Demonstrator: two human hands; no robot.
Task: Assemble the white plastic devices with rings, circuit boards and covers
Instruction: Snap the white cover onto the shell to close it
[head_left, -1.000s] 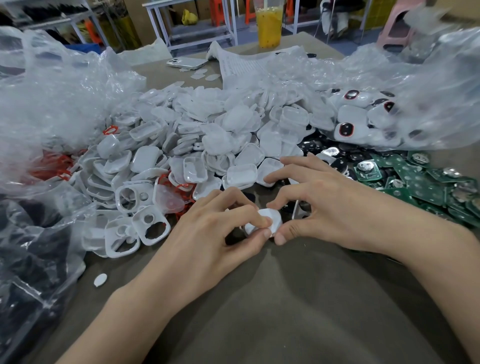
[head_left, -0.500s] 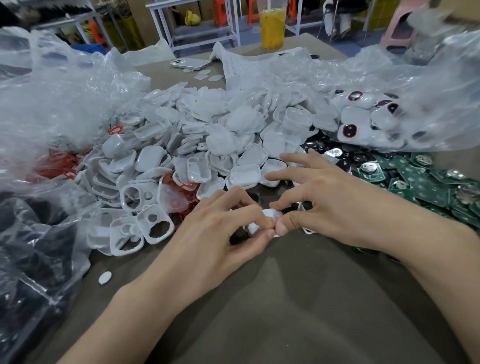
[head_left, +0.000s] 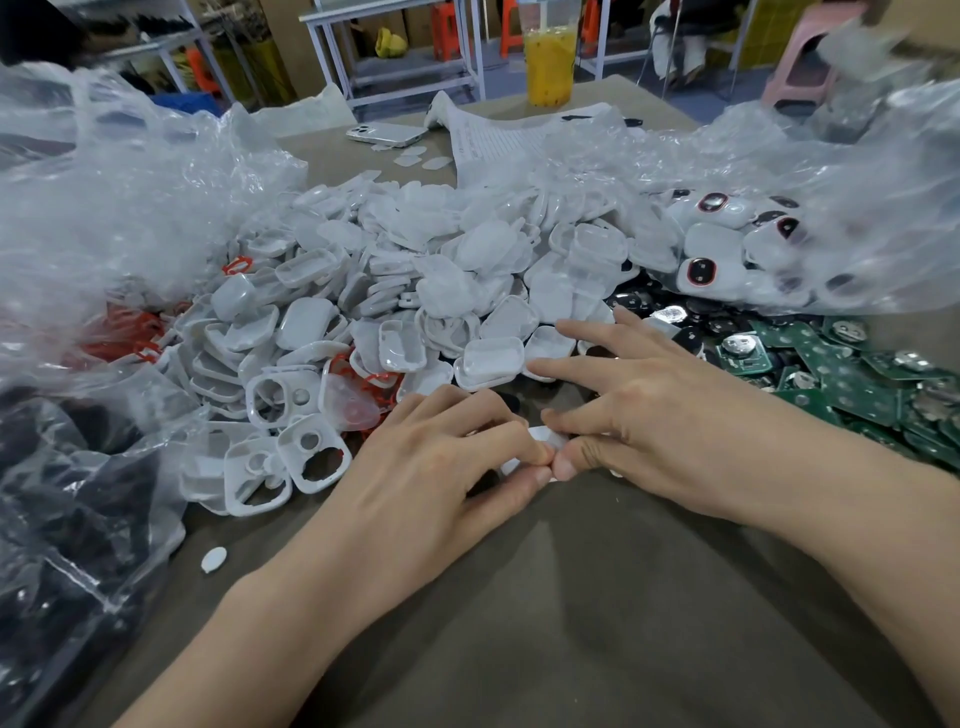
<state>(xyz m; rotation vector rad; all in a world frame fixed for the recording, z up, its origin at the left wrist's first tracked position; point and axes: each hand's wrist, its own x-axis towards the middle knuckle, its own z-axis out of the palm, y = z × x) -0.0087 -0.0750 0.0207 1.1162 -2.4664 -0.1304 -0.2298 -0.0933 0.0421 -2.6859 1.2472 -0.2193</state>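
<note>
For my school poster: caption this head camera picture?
Left hand and right hand pinch a small white part beside heaps of white covers and green circuit boards.

Single head cam, wide-angle, looking forward and down over the bench. Close range: both forearms enter from the bottom edge, parts heap mid-frame, room beyond at top. No second view.

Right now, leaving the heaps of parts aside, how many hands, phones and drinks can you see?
Hands: 2, the left hand and right hand, both pinching one white piece
Phone: 1
Drink: 1
Total: 4
</note>
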